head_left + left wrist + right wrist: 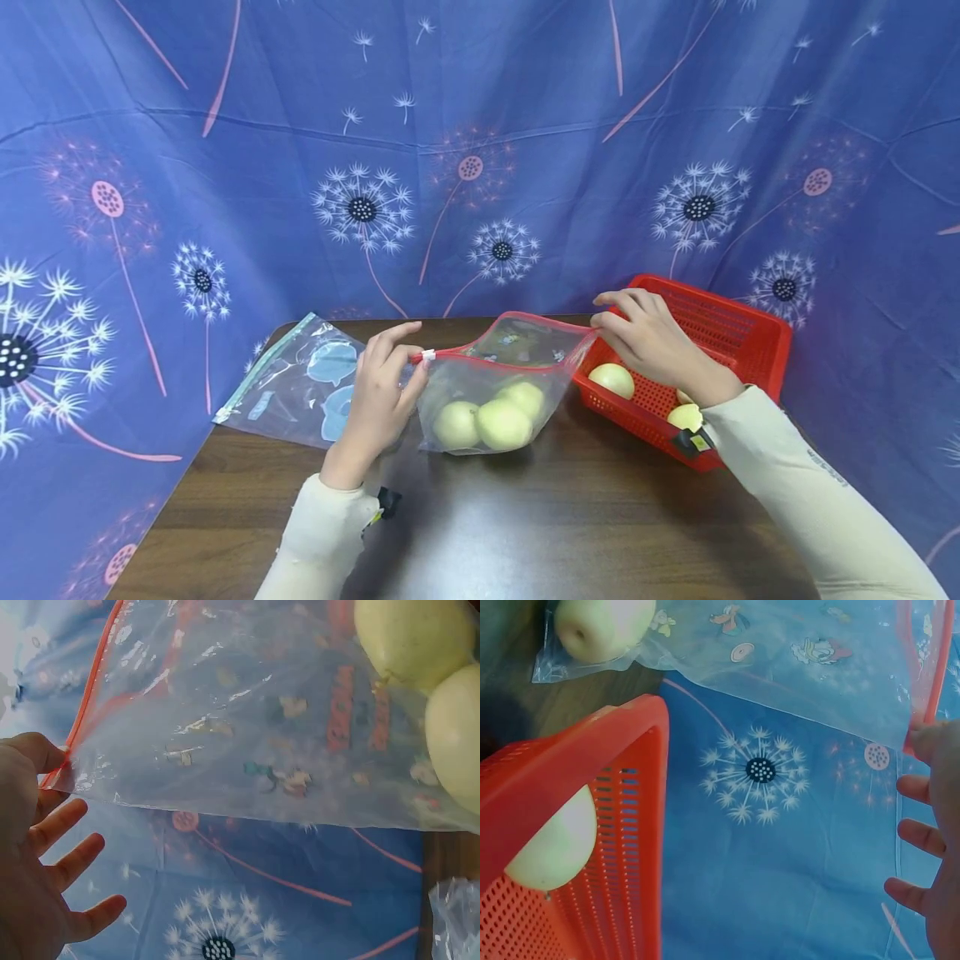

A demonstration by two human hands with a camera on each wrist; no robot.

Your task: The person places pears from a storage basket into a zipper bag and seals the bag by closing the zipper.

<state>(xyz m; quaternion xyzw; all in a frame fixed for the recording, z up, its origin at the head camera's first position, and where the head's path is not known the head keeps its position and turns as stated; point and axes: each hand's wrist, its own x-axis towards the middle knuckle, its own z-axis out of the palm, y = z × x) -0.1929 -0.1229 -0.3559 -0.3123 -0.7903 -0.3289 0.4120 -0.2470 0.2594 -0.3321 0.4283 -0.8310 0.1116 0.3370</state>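
Observation:
A clear zip bag (465,387) with a red zip edge holds several pale green, apple-like fruits (504,423). My left hand (382,387) pinches the bag's left top corner between thumb and index finger, next to the white slider (428,356). At the opposite corner my right hand (648,333) pinches the red edge the same way. Between the two hands the mouth of the bag gapes. In the left wrist view the other fingers (75,862) of the left hand are spread below the corner; the right wrist view shows the right hand's other fingers (922,838) apart too.
A red perforated basket (772,350) stands at the right under my right forearm, with more pale fruits (611,381) inside. Left of my left hand, a second clear bag (288,400) with a green edge and blue shapes lies flat on the brown wooden table (525,525). A blue dandelion-print cloth (555,167) hangs behind.

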